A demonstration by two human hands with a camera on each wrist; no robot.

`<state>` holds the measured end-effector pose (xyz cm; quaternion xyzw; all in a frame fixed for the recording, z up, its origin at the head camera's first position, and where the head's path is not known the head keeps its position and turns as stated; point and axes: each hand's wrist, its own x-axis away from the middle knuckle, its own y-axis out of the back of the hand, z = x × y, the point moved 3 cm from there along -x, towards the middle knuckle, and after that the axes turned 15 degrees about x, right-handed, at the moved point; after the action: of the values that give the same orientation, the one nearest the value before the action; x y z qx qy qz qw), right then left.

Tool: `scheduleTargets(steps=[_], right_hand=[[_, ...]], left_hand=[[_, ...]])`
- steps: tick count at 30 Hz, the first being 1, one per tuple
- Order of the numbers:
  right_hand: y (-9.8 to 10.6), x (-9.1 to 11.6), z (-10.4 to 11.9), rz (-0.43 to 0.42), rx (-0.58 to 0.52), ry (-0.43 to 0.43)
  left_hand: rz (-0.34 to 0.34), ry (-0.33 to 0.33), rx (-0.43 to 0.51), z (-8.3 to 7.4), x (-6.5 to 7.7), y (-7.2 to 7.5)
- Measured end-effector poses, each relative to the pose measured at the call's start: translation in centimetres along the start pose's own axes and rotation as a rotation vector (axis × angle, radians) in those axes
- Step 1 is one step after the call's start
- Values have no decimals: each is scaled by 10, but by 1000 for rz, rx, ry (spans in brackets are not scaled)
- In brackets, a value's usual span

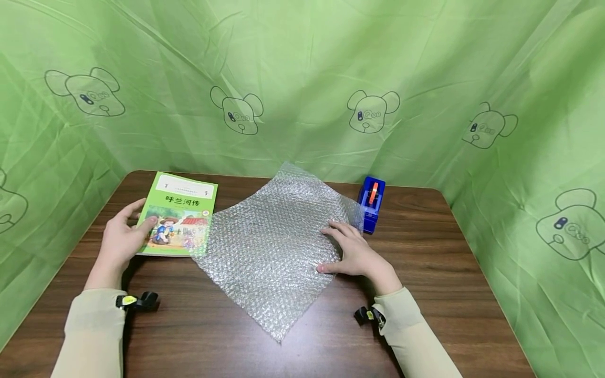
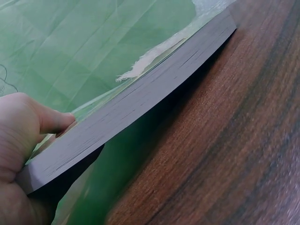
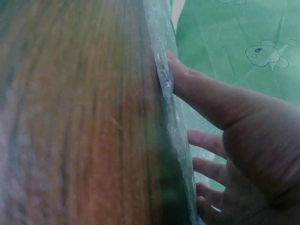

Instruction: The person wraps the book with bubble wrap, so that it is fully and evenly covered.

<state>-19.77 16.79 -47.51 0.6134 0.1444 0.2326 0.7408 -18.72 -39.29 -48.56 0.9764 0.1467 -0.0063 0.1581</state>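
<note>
My left hand [image 1: 124, 233] grips a green paperback book [image 1: 186, 202] by its left edge, thumb on the illustrated cover and fingers beneath. In the left wrist view the page edges of the book [image 2: 131, 103] show, with that side tilted up off the wood. A sheet of bubble wrap [image 1: 269, 236] lies in a diamond shape at mid table, its left corner overlapping the book's lower right. My right hand [image 1: 356, 252] rests on the right part of the sheet with spread fingers; in the right wrist view the thumb and fingertips touch the bubble wrap [image 3: 176, 126].
A blue tape dispenser [image 1: 371, 205] with an orange part stands at the back right, partly behind the bubble wrap's right corner. The brown wooden table [image 1: 425, 273] is bordered by a green curtain [image 1: 302, 63] printed with bear heads. Black straps circle both wrists.
</note>
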Motion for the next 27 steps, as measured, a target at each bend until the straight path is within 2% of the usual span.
scheduleTargets(steps=[8,13,17,21,27], right_hand=[[-1,0,0,5,-2,-4],[1,0,0,-8,1,5],[1,0,0,4,-3,1],[-1,-1,-1,20,-4,-5],[-1,-1,-1,16,-9,-12]], left_hand=[[-35,2,15,-3,0,0],[-93,-29,15,-6,-1,0],[-176,-16,10,-10,0,2],[-297,-2,14,-13,0,6],[-464,-54,19,-18,1,4]])
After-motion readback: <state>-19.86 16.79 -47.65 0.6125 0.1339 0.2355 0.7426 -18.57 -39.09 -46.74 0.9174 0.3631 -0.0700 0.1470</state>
